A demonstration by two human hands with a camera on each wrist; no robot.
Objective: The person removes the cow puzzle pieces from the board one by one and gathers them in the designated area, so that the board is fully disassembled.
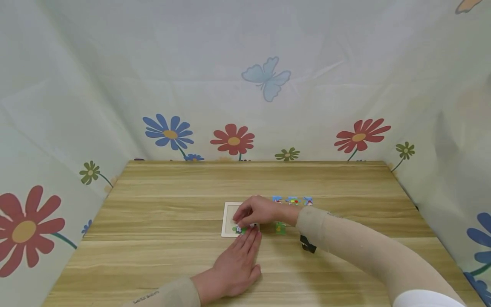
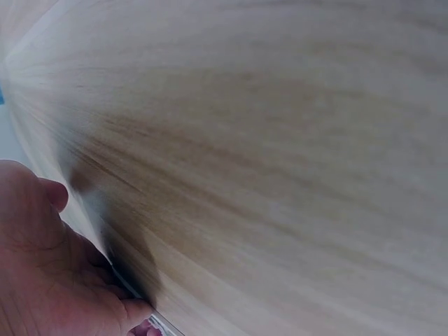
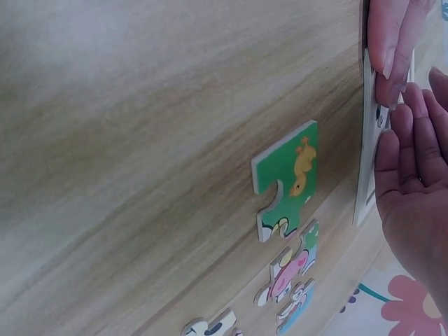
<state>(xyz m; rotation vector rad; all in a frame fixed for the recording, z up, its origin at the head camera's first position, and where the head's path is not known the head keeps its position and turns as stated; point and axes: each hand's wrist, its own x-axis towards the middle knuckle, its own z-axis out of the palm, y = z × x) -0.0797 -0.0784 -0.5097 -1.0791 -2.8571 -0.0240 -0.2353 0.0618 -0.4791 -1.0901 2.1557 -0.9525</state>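
A pale, shallow puzzle tray (image 1: pixel 223 221) with a raised rim lies at mid-table. Inside its lower part is a green-and-white jigsaw puzzle piece (image 1: pixel 238 230), pinched at its upper edge by the thumb and index finger of my right hand (image 1: pixel 258 210). My left hand (image 1: pixel 237 266) lies palm down, fingers straight, its fingertips touching the tray's lower right edge. In the right wrist view the right hand's (image 3: pixel 420 157) fingers bend over the tray, and the left fingers (image 3: pixel 388 35) press at its side. The piece under the fingers is mostly hidden there.
Right of the tray lies a loose green puzzle piece (image 3: pixel 294 168) with a yellow duck. Several more printed pieces (image 1: pixel 293 200) lie behind the right forearm. A black device (image 1: pixel 308 244) hangs under the right wrist. A flowered cloth (image 1: pixel 207 94) stands behind the wooden table (image 1: pixel 172 187).
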